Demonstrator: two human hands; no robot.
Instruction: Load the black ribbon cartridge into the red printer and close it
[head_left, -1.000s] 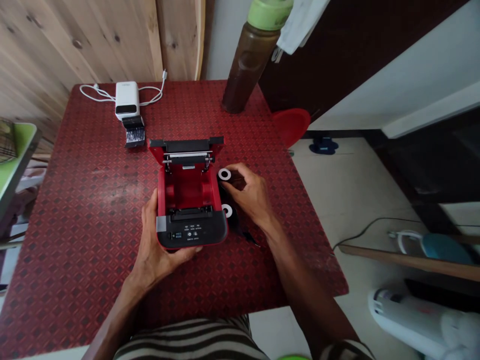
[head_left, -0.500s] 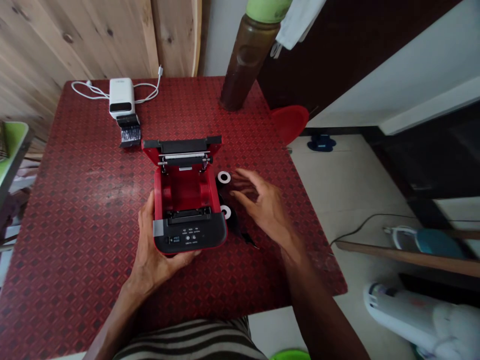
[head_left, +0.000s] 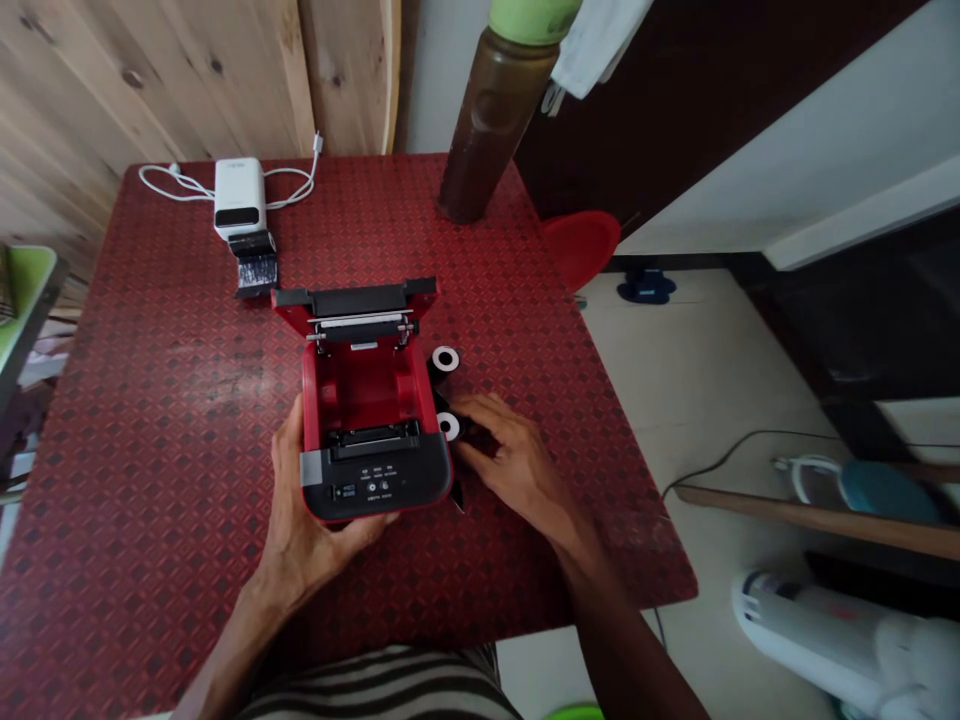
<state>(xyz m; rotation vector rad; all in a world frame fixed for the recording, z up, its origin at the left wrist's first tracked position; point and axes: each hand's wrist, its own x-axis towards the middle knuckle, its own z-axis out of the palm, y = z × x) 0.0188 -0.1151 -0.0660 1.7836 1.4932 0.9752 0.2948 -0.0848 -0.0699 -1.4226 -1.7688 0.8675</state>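
A small red and black label printer [head_left: 367, 385] has its lid raised, and its red inner compartment shows no roll. My left hand [head_left: 300, 500] grips the printer's near left corner, thumb under the front edge. Right of the printer are two black rolls with white cores; the farther roll [head_left: 445, 360] lies apart from my hands. At the nearer roll [head_left: 449, 427], the fingers and thumb of my right hand [head_left: 510, 460] close around its right side. A dark strip [head_left: 457, 495] sticks out below that roll.
On the patterned red table [head_left: 187, 480], a white power bank [head_left: 240, 195] with a cable lies at the back left, beside a black strip [head_left: 256, 272]. A tall brown bottle [head_left: 484, 130] with a green lid stands at the back. A red stool [head_left: 581, 245] is beyond the right edge.
My right hand has moved down and left from beside the rolls onto the nearer one, its fingers closing. The dark strip has shifted left. My left hand still holds the printer.
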